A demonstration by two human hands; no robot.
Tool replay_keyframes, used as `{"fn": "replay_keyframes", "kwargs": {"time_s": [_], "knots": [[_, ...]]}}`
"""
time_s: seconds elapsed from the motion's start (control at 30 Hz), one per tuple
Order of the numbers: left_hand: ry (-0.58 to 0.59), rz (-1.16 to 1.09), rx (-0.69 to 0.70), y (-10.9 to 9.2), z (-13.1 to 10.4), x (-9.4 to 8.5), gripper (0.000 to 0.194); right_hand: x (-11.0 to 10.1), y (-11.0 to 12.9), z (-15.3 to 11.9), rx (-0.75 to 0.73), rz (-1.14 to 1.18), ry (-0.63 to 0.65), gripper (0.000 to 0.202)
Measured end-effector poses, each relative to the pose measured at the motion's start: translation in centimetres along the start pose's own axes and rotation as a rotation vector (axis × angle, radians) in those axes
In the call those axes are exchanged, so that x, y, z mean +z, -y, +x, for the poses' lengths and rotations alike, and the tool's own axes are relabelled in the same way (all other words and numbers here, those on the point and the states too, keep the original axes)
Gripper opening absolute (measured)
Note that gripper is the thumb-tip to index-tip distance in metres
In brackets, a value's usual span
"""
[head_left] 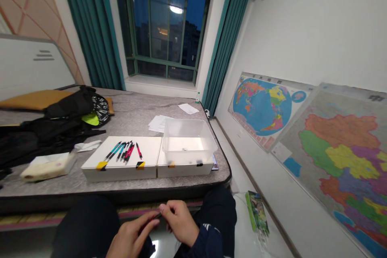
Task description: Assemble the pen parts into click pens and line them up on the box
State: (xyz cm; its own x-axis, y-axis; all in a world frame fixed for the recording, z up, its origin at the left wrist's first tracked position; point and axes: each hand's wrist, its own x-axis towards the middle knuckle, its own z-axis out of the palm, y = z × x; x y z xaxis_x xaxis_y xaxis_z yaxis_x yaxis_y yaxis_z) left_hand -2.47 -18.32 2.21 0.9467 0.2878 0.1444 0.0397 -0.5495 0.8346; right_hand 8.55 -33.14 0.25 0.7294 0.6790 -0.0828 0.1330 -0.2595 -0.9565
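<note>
Low in the view, above my lap, my left hand (133, 234) is closed on a slim pen (157, 215), mostly hidden by the fingers; its dark end shows. At that end my right hand (179, 219) pinches the pen between thumb and bent fingers. Ahead of my hands, several pens (122, 151) in blue, black and pink-red lie close together on a white box (93, 161). One pink-red pen (139, 150) lies a little apart on the right. A clear plastic bin (189, 155) stands on a second white box (161, 169) beside it.
Yellow-and-black tape marks the boxes' front edges. The grey mattress (130, 109) also bears papers (159, 123), a tissue pack (48, 166), a black bag (72, 105) and a small bottle (197, 97). A green package (256, 211) is on the floor by the map-hung wall.
</note>
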Motion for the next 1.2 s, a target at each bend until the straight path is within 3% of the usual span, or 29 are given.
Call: {"fn": "replay_keyframes", "kwargs": {"time_s": [0.23,0.53,0.67,0.8,1.0,1.2], "knots": [[0.119,-0.074,-0.037,-0.8,-0.1,0.5,0.029,-0.5,0.5,-0.7,-0.019,0.02,0.067,0.051],[0.08,-0.109,-0.106,-0.1,0.1,0.0,0.032,-1.9,2.9,-1.7,-0.215,-0.085,0.06,0.012],[0.092,-0.104,-0.107,-0.2,0.0,0.0,0.029,-1.6,2.2,-1.3,-0.132,-0.05,0.074,0.02],[0.093,-0.099,-0.089,-0.5,0.1,0.1,0.024,-1.2,1.4,-1.1,-0.088,-0.098,0.004,0.043],[0.125,-0.161,-0.087,-0.9,0.3,0.2,0.027,-1.9,2.3,-1.5,-0.153,-0.125,0.029,0.019],[0.156,-0.172,-0.07,-1.1,0.3,0.5,0.024,-2.0,2.4,-1.5,-0.151,-0.191,-0.011,0.042]]}}
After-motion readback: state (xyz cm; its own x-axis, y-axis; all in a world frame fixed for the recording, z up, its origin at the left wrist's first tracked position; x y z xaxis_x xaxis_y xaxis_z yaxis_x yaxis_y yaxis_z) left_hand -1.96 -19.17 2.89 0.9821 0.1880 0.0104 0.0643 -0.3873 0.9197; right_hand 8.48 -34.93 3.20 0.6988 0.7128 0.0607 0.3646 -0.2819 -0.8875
